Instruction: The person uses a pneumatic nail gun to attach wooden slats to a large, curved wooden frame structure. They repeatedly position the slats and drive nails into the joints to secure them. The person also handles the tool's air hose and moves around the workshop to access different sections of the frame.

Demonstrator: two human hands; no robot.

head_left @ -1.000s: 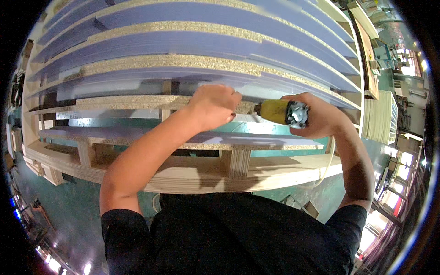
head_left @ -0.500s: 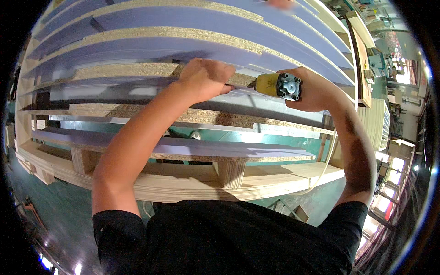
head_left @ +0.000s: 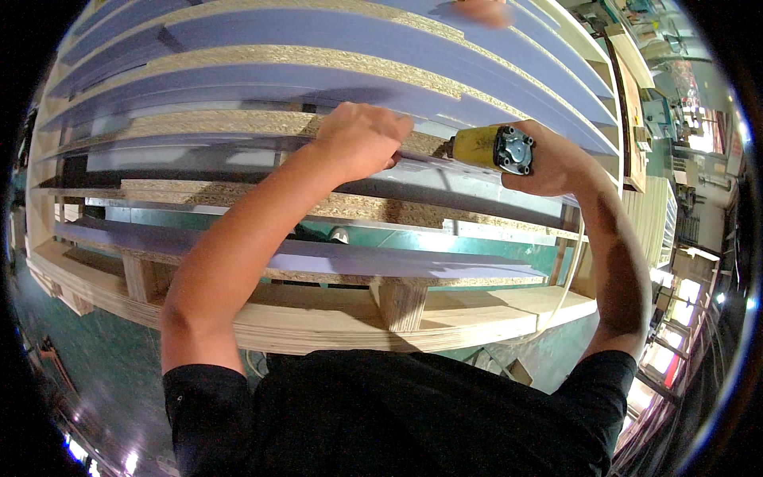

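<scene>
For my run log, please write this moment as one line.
left hand: fist on purple-faced particleboard panel edge | right hand: grips yellow power tool | below: pale plywood base

Lilac panels, yellow tool
A yellow power tool [head_left: 486, 149] with a grey metal end is showing against lilac-faced chipboard panels [head_left: 318, 40] with speckled tan edges.

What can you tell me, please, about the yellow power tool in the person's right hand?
The yellow power tool is a compact handheld tool with a yellow casing and a grey metal end cap held by screws, which faces the camera. It lies roughly level, its working end pointing left toward the chipboard panel edge, where the left hand rests. The right hand wraps its body from the right. Its tip is hidden behind the left hand, so the tool's exact type cannot be told.
</scene>
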